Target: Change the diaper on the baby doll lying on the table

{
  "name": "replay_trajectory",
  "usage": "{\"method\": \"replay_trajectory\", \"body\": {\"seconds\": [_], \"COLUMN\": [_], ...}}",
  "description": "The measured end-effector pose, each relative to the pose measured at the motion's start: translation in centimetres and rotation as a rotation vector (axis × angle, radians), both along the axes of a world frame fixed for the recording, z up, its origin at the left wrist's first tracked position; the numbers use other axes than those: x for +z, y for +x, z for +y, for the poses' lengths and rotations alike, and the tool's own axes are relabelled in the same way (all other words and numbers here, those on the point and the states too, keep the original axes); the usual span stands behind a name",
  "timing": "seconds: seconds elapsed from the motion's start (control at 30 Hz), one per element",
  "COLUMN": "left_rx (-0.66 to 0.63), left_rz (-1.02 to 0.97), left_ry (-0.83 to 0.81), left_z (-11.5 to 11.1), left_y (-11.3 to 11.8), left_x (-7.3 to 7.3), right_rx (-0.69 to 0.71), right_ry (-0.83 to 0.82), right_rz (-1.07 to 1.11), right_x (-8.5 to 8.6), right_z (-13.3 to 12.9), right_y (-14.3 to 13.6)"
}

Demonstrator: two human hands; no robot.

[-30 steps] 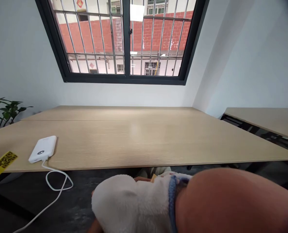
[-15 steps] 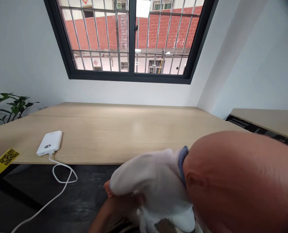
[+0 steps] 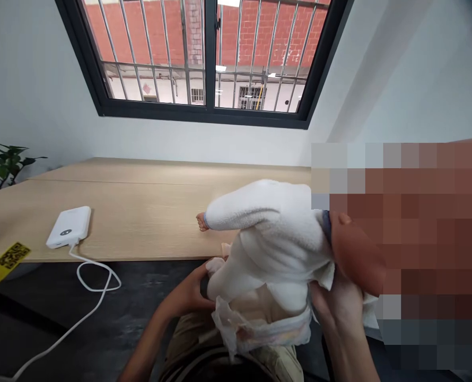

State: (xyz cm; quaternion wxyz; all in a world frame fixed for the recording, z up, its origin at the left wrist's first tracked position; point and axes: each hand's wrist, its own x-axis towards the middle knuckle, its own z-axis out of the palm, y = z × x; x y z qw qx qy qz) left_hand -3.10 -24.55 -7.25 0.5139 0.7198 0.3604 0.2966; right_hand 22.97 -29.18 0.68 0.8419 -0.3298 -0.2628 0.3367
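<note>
A baby doll [image 3: 268,233] in a white fleecy outfit with a blue-trimmed collar lies tilted across the front of my lap, its head to the right and partly masked by blocky pixels. One small doll hand points left over the desk. My left hand [image 3: 196,289] wraps round the doll's lower body on the left, with a dark band showing at its fingers. Beneath the doll's neck and shoulder, my right hand [image 3: 341,300] supports it, its fingers partly hidden. A thin white diaper [image 3: 271,331] shows at the doll's underside.
A wooden desk [image 3: 140,212] runs under the barred window [image 3: 208,111]. On its left lies a white power bank [image 3: 69,225] with a white cable [image 3: 90,313] hanging over the edge. A yellow tag [image 3: 5,268] and a plant [image 3: 7,164] are at far left.
The doll has risen and shifted right, its raised arm now over the desk. Both my hands have come into plain sight on it. The view has tipped slightly downward.
</note>
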Motion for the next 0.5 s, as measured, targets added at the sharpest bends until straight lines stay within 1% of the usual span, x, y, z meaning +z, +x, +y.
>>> {"method": "replay_trajectory", "body": {"seconds": [0.1,0.2,0.27,0.33,0.4,0.5], "left_rx": [0.001,-0.019,-0.032,-0.052,-0.072,-0.070], "left_rz": [-0.050,-0.148,-0.218,-0.271,-0.280,-0.196], "left_ry": [-0.047,-0.142,-0.207,-0.261,-0.307,-0.336], "left_z": [0.6,0.9,0.8,0.5,0.2,0.0], "left_y": [-0.9,-1.2,-0.9,-0.2,0.7,2.0], "left_x": [-1.1,-1.4,-1.5,-1.7,-2.0,-2.6], "right_rx": [0.005,0.001,0.011,0.039,0.039,0.008], "right_ry": [-0.036,-0.013,0.022,0.060,0.095,0.130], "right_rz": [0.043,0.110,0.126,0.109,0.098,0.110], "right_x": [2.3,4.6,5.5,5.9,5.9,5.6], "right_z": [0.2,0.3,0.4,0.7,1.1,1.8], "right_y": [-0.2,-0.6,-0.9,-1.2,-1.4,-1.6]}}
